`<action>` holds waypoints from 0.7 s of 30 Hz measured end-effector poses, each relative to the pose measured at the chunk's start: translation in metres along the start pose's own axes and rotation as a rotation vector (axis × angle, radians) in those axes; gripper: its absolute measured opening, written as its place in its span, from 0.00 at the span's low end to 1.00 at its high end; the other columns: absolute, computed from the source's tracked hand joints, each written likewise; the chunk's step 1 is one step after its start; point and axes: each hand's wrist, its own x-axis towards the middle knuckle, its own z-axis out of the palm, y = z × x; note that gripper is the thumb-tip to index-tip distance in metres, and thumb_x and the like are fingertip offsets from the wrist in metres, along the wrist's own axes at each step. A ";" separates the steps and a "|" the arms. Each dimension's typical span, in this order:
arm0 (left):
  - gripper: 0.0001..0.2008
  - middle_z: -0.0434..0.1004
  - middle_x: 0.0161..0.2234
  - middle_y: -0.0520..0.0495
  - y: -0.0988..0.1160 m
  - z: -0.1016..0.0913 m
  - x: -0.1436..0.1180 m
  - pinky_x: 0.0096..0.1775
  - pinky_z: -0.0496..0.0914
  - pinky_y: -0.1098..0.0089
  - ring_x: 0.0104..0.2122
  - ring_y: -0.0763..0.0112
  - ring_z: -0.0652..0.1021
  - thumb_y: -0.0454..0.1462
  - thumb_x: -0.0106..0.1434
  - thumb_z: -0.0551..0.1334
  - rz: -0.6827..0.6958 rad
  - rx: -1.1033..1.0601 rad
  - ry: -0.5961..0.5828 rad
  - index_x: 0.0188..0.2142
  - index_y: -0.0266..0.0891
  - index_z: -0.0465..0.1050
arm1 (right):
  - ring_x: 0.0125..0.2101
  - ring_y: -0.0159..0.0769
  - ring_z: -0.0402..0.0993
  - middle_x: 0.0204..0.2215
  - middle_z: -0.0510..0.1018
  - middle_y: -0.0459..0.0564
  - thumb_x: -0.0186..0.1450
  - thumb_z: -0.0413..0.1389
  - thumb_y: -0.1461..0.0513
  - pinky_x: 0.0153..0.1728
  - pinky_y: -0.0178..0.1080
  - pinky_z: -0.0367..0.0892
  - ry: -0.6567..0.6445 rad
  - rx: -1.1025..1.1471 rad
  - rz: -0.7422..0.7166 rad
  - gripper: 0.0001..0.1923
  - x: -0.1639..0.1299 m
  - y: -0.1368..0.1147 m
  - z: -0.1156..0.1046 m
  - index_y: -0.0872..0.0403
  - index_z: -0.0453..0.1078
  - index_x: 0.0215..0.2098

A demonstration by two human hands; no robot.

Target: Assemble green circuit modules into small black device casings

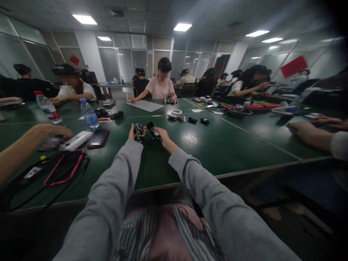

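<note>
The left hand grips a small gadget; the right hand pinches a black piece (both above the green counter).

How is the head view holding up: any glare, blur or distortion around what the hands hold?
Head view: ceiling panels give even light, with a soft glare patch on the green table; wide-angle bending stretches the sleeves and darkens the corners; left hand and right hand are sharp, but the small dark devices they hold are too small for detail.
</note>
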 end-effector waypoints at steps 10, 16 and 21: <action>0.32 0.78 0.38 0.43 0.002 0.016 -0.014 0.28 0.73 0.73 0.26 0.73 0.78 0.57 0.64 0.46 0.043 -0.053 -0.055 0.57 0.40 0.64 | 0.37 0.33 0.71 0.34 0.76 0.46 0.56 0.58 0.56 0.46 0.39 0.64 -0.024 -0.256 -0.140 0.13 -0.001 0.001 -0.003 0.54 0.73 0.36; 0.33 0.78 0.36 0.43 0.005 0.017 -0.016 0.29 0.73 0.72 0.27 0.72 0.78 0.58 0.63 0.46 0.047 -0.033 -0.073 0.56 0.41 0.65 | 0.38 0.33 0.70 0.33 0.76 0.45 0.57 0.56 0.60 0.50 0.41 0.62 -0.042 -0.336 -0.192 0.07 0.004 0.007 -0.005 0.53 0.73 0.33; 0.31 0.77 0.30 0.45 0.005 0.012 -0.010 0.26 0.72 0.74 0.22 0.74 0.75 0.58 0.62 0.49 0.035 -0.084 -0.075 0.52 0.39 0.68 | 0.39 0.35 0.68 0.34 0.73 0.48 0.59 0.54 0.60 0.49 0.42 0.62 0.115 -0.434 -0.344 0.09 0.003 0.004 -0.006 0.53 0.70 0.39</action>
